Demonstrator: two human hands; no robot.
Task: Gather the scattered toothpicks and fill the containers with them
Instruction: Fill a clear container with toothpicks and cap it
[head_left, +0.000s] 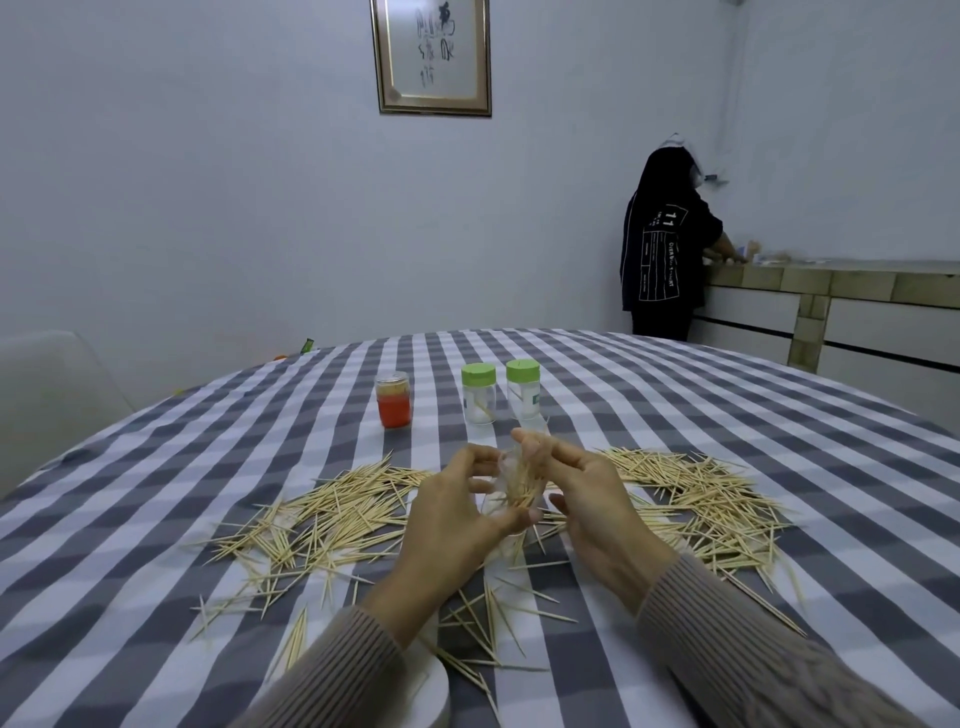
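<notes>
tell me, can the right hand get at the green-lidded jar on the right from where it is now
Probably yes. The right hand is just in front of that green-lidded jar with bare checked cloth between, but it holds toothpicks at a clear container that the left hand grips.

Pale blue-grey walls (208, 182) fill the upper half of the frame under soft, even light. A gold-framed calligraphy picture (431, 54) hangs at top centre. At the right, a person in a dark printed top (665, 249) stands with their back turned at a tiled counter (831, 283) with white drawer fronts. A pale chair back (57, 384) shows at middle left. The worktop's grey-and-white checked tablecloth (727, 415) spans the lower half.
</notes>
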